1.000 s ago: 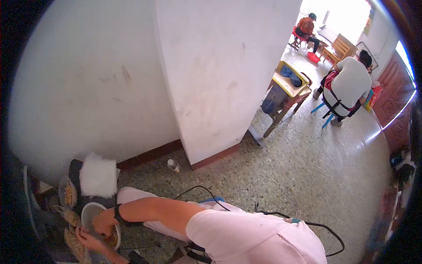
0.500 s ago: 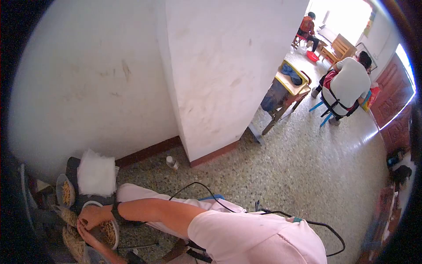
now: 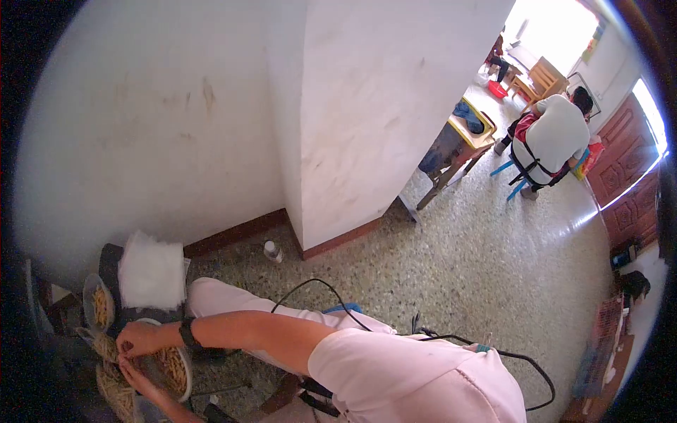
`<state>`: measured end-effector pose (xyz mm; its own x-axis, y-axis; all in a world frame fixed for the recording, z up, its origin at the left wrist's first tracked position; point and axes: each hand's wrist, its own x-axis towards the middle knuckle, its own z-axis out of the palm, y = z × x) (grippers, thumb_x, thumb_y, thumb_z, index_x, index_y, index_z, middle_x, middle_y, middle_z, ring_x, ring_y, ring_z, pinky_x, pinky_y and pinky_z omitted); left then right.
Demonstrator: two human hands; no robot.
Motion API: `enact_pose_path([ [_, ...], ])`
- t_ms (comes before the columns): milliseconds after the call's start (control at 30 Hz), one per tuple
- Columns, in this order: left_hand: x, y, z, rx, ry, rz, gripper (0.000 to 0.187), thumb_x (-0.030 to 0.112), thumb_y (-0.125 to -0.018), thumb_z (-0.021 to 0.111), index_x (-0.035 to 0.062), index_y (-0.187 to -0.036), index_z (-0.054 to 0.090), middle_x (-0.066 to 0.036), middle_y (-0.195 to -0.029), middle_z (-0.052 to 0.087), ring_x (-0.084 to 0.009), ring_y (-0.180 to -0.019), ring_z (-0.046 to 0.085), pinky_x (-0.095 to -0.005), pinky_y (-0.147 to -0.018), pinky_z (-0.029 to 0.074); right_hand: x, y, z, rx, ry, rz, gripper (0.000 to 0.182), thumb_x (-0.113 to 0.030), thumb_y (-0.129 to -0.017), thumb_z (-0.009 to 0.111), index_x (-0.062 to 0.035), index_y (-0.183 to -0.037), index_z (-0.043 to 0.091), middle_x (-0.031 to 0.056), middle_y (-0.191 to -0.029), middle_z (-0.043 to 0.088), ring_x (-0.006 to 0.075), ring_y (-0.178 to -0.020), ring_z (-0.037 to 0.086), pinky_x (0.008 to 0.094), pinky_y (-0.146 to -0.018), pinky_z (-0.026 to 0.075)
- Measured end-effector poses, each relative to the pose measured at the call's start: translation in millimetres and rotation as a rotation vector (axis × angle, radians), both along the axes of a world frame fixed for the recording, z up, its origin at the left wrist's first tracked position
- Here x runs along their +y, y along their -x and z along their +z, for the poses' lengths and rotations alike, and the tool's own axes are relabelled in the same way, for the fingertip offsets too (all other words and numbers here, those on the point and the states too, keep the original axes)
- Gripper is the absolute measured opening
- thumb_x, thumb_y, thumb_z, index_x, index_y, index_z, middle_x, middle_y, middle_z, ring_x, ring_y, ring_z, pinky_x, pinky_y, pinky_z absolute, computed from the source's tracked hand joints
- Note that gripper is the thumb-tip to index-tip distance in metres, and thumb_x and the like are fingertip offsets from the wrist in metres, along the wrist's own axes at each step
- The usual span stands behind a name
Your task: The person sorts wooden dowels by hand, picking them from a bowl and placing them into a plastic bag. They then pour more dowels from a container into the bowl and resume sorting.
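My right hand [image 3: 139,339], with a black band at its wrist, is closed with its fingertips pinched over the left part of a white-rimmed bowl [image 3: 187,374]. Small tan stick-like pieces [image 3: 171,365] lie in the bowl. My left hand [image 3: 135,375] comes in from below, fingers together, its tips close to those of the right. Whatever the fingertips hold is too small to make out. Beside them are a bundle of thin tan pieces [image 3: 106,347] and a second heap of such pieces [image 3: 115,391].
A clear container [image 3: 99,310] of tan pieces and a stack of white translucent sheets [image 3: 151,273] sit near the wall. Black cables [image 3: 317,282] loop over my legs. A small white bottle [image 3: 272,251] stands on the floor. Another person [image 3: 553,134] sits farther off at right.
The view has shifted slightly. Both hands have moved a little left and up in the picture, with their fingertips still close together.
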<state>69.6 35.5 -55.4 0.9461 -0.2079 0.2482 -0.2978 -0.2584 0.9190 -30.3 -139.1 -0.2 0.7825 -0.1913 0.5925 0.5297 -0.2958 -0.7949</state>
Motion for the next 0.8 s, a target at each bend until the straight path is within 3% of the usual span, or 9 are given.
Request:
enact_pose_path([
  [367,17.2,-34.4,-19.6,-0.045,-0.020,0.004,0.052,0.047,-0.094,0.041,0.0109,-0.131,0.048,-0.014,-0.136,0.043,-0.0289,-0.123,0.044,-0.0418,-0.100,0.037,3.7,-19.6,-5.7,-0.081,0.081,0.035,0.023,-0.020,-0.070,0.068,-0.0053,-0.088,0.070,0.0136,-0.077,0.067,0.0302,-0.071,0.064,0.0411,-0.066,0.050],
  [467,-2.0,5.0,16.9,-0.035,0.031,0.016,0.053,0.047,-0.094,0.042,0.0103,-0.131,0.048,-0.014,-0.137,0.042,-0.0283,-0.122,0.045,-0.0413,-0.100,0.038,-0.4,-15.2,7.9,-0.041,0.106,0.058,0.023,-0.020,-0.071,0.068,-0.0052,-0.088,0.070,0.0144,-0.078,0.067,0.0309,-0.069,0.063,0.0413,-0.064,0.049],
  [667,17.4,-17.6,3.8,-0.032,-0.080,0.123,0.050,0.043,-0.094,0.044,0.0082,-0.130,0.048,-0.014,-0.134,0.045,-0.0268,-0.120,0.046,-0.0398,-0.098,0.039,4.2,-23.5,-1.2,-0.072,0.059,0.031,0.024,-0.022,-0.073,0.065,-0.0009,-0.085,0.068,0.0165,-0.077,0.066,0.0328,-0.069,0.062,0.0424,-0.064,0.049],
  [767,6.7,6.7,19.3,-0.019,0.239,0.059,0.051,0.041,-0.094,0.044,0.0055,-0.130,0.047,-0.014,-0.124,0.051,-0.0260,-0.116,0.048,-0.0400,-0.098,0.039,13.6,-53.7,-29.1,-0.057,0.092,-0.061,0.028,-0.024,-0.072,0.065,0.0006,-0.085,0.067,0.0169,-0.075,0.065,0.0336,-0.069,0.062,0.0430,-0.065,0.049],
  [800,5.3,12.2,21.0,-0.055,0.190,0.068,0.050,0.041,-0.095,0.044,0.0042,-0.128,0.048,-0.013,-0.118,0.053,-0.0253,-0.113,0.049,-0.0396,-0.097,0.039,12.9,-51.2,-25.9,-0.047,0.117,-0.093,0.029,-0.025,-0.071,0.065,0.0009,-0.085,0.067,0.0170,-0.074,0.065,0.0339,-0.069,0.062,0.0432,-0.066,0.049],
])
